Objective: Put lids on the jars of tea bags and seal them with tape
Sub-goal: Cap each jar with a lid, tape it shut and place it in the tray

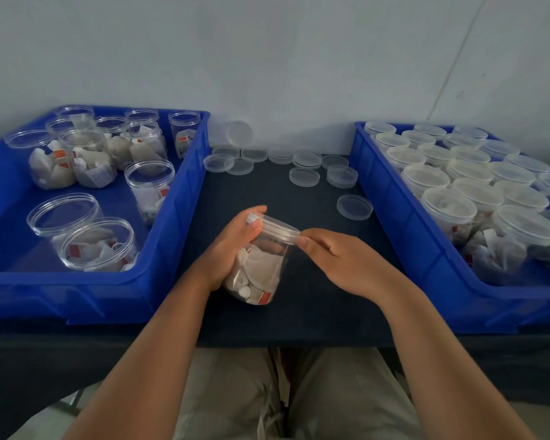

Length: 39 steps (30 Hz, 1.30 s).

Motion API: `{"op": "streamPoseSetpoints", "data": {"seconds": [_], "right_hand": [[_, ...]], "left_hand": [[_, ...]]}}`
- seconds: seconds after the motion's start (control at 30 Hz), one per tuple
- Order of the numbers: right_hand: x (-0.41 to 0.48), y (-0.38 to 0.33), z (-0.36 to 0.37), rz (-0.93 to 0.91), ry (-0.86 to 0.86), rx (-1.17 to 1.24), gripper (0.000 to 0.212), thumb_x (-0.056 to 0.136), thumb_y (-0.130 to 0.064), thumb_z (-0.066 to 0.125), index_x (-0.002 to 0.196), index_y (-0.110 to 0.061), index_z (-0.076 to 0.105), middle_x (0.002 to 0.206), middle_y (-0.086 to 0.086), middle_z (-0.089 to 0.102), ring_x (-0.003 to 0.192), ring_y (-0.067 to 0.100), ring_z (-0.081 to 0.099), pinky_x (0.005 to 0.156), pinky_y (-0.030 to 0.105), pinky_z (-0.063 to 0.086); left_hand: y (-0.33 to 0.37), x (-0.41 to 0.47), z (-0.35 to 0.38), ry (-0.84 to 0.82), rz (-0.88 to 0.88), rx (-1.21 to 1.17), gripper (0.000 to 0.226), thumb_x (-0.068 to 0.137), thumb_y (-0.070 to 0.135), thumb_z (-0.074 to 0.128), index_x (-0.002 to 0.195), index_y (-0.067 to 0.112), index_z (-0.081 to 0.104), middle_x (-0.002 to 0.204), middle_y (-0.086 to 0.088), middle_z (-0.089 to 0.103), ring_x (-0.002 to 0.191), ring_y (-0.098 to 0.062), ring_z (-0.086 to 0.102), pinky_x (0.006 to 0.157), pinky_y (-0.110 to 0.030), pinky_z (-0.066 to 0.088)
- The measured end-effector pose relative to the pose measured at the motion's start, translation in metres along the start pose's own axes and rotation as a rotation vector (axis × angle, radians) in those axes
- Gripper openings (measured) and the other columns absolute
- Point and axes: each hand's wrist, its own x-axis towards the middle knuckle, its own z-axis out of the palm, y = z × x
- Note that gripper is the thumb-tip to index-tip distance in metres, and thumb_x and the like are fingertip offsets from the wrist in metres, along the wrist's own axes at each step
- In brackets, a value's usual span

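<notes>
You hold one clear jar point(269, 249) in the middle, just above the dark surface point(299, 315). The jar tips, with its top leaning away from you. It is full of tea bags point(256, 271). A clear lid point(280, 228) sits on top of the jar.

Your left hand point(232, 249) wraps around the left side of the jar, with the thumb up by the lid. Your right hand point(340, 258) is just right of the jar, and its fingertips point(303, 241) pinch the edge of the lid. You cannot tell if there is tape there.

Left of the jar is a blue bin point(175, 217). It holds open jars point(149, 182) of tea bags with no lids. Right of the jar is another blue bin point(404, 223). It holds closed jars point(450, 211), packed close together.

Behind the jar, loose lids point(304, 176) lie on the surface. One single lid point(354, 207) lies nearer, up and to the right of the jar.
</notes>
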Motion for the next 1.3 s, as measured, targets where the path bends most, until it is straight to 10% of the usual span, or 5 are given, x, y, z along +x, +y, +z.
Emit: {"op": "streamPoseSetpoints", "data": {"seconds": [0.33,0.57,0.77,0.9,1.3], "right_hand": [[-0.009,-0.010,0.012,0.065,0.166,-0.061,0.052,0.103,-0.071,0.029,0.137,-0.043,0.058,0.089,-0.021,0.066,0.080,-0.002,0.062,0.065,0.022,0.049],[-0.015,-0.023,0.022,0.066,0.237,-0.110,0.048,0.106,-0.063,0.025,0.120,-0.038,0.063,0.073,-0.013,0.064,0.064,0.004,0.063,0.056,0.027,0.046],[-0.013,-0.004,0.013,0.048,0.022,0.054,0.076,0.086,-0.092,0.019,0.148,-0.053,0.039,0.135,-0.016,0.065,0.113,0.005,0.061,0.086,0.032,0.047],[-0.017,0.009,0.006,-0.008,0.000,0.071,0.059,0.084,-0.091,0.021,0.134,-0.068,0.040,0.115,-0.028,0.067,0.099,-0.010,0.063,0.090,0.031,0.055],[-0.011,0.011,0.006,-0.012,0.089,0.013,0.046,0.091,-0.083,0.022,0.124,-0.062,0.047,0.093,-0.013,0.071,0.081,0.004,0.068,0.077,0.038,0.062]], "left_hand": [[0.022,-0.012,0.002,0.223,0.104,0.503,0.055,0.101,0.058,0.052,0.152,0.040,0.045,0.122,0.020,0.065,0.110,0.012,0.062,0.090,-0.017,0.053],[0.023,-0.019,0.054,0.396,-0.068,0.631,0.118,0.055,0.105,0.048,0.153,0.045,0.021,0.144,0.012,0.049,0.120,-0.007,0.052,0.087,-0.034,0.048],[0.016,-0.006,0.036,0.400,-0.023,0.600,0.088,0.069,0.095,0.048,0.143,0.047,0.040,0.115,0.020,0.065,0.101,-0.001,0.065,0.085,-0.032,0.055],[0.019,-0.004,0.021,0.353,0.016,0.485,0.074,0.077,0.089,0.049,0.134,0.042,0.055,0.106,0.033,0.065,0.097,0.015,0.062,0.079,-0.020,0.044],[0.007,0.001,0.010,-0.009,-0.176,-0.033,0.082,0.077,0.086,0.062,0.129,0.023,0.068,0.123,-0.015,0.074,0.113,-0.031,0.073,0.094,-0.045,0.059]]}}
